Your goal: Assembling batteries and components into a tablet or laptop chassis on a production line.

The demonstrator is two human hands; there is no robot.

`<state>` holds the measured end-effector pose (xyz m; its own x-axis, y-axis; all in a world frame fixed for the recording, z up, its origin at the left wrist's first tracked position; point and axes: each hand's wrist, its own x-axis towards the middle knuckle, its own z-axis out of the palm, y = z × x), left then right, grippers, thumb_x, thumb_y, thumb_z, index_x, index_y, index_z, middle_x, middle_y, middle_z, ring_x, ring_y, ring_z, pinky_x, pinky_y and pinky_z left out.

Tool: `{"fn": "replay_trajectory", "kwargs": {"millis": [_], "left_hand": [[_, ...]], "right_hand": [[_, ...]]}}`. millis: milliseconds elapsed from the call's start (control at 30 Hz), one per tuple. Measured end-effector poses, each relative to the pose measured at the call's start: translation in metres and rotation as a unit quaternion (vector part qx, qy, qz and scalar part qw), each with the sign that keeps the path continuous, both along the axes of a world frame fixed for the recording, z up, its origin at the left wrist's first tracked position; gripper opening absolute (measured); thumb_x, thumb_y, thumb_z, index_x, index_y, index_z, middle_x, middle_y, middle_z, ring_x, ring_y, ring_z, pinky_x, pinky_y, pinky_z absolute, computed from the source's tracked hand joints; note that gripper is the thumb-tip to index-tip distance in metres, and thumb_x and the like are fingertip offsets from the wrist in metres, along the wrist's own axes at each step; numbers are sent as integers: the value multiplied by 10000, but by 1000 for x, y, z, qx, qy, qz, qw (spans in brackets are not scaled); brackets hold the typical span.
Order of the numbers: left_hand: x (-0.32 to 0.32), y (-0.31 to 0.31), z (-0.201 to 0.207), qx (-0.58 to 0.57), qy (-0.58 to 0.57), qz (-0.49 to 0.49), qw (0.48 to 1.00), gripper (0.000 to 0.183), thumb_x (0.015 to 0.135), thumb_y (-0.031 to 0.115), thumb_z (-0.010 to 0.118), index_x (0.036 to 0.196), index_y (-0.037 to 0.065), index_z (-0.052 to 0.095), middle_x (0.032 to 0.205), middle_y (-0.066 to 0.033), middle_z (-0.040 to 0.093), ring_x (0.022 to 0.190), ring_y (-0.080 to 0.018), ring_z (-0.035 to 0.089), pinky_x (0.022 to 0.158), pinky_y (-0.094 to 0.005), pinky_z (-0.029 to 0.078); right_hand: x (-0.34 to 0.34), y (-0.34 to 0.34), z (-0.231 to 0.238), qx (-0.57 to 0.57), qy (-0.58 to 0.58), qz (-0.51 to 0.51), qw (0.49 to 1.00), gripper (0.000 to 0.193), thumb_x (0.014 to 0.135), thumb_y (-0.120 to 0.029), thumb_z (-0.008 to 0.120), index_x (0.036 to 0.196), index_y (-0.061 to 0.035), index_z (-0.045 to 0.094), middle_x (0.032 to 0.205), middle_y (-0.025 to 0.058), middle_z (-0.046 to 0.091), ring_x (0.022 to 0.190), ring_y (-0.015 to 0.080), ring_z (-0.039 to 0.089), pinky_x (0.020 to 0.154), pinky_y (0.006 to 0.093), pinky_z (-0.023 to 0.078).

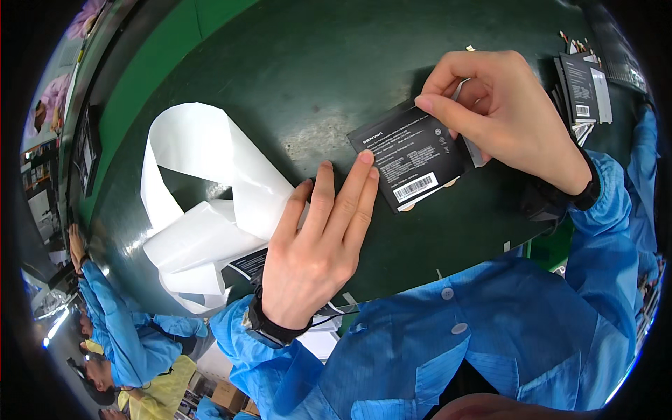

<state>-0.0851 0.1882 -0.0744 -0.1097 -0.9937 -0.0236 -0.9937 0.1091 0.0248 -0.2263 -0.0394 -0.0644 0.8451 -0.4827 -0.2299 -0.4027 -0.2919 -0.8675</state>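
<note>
A flat battery with a black printed label [409, 157] and a white barcode patch lies tilted on the dark green table in front of me. My left hand [315, 241] is open, fingers stretched out, with fingertips resting on the label's left side. At the battery's upper right, my right hand [483, 105] is closed in a pinch, thumb and fingers at its edge. That hand hides the right end, so exactly what it pinches is partly covered. Beside my left hand, a long white backing strip [189, 133] curls in loops, with a black label [250, 264] showing near its lower end.
At the far right lies a stack of similar flat black batteries [579, 87] with coloured wire ends, near a clear plastic tray [619, 52]. The table's near edge [420, 276] runs close to my body. Co-workers in blue [136, 343] sit at lower left.
</note>
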Motion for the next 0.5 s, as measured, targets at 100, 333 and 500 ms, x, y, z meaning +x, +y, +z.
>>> {"fn": "replay_trajectory", "kwargs": {"millis": [100, 333, 500], "left_hand": [[-3, 1, 1, -4, -9, 5, 1000, 562, 807, 58, 624, 1360, -41, 618, 1517, -148, 540, 1182, -331, 621, 949, -393, 545], [-4, 0, -2, -10, -22, 1, 1000, 567, 818, 58, 616, 1375, -47, 612, 1516, -156, 542, 1198, -339, 615, 960, -395, 543], [-3, -1, -4, -16, -13, 16, 1000, 681, 722, 19, 679, 1398, -18, 604, 1501, -119, 567, 1211, -342, 622, 966, -403, 533]], "right_hand": [[-1, 1, 2, -43, -7, 10, 999, 175, 982, -109, 697, 907, 48, 679, 635, 42, 608, 449, 70, 550, 385, 228, 378], [-2, -2, -2, -160, -55, 27, 985, 191, 978, -123, 699, 923, 59, 692, 648, 61, 629, 443, 88, 568, 400, 234, 405], [-7, 0, -1, -247, -71, 66, 964, 150, 951, -75, 700, 1042, 44, 711, 744, 58, 666, 524, 90, 608, 456, 224, 442]]}}
